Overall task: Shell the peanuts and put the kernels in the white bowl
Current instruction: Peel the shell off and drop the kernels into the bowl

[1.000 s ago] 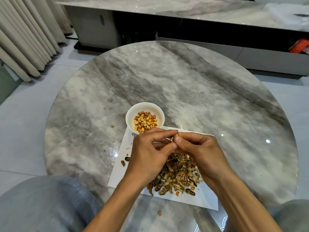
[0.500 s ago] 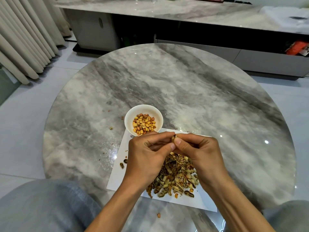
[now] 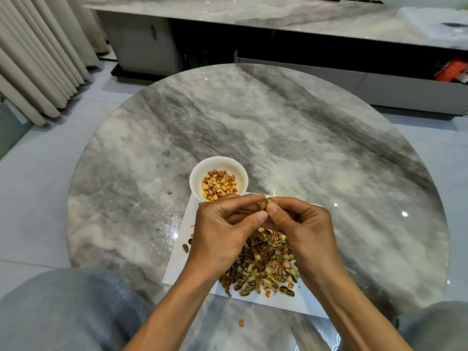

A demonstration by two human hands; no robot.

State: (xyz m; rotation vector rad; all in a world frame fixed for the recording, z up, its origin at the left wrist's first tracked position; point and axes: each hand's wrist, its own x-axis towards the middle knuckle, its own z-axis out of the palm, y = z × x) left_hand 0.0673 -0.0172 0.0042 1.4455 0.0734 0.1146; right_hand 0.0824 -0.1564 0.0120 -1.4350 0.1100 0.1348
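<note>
I saw a round grey marble table (image 3: 316, 138), curtains (image 3: 38, 51) at left, a low cabinet (image 3: 253, 19) behind. My left hand (image 3: 222, 231) and right hand (image 3: 301, 229) both pinched one peanut (image 3: 264, 204) above the shell pile (image 3: 266, 267) on white paper (image 3: 177, 262), just beside the white bowl (image 3: 200, 173) of kernels (image 3: 219, 184).
</note>
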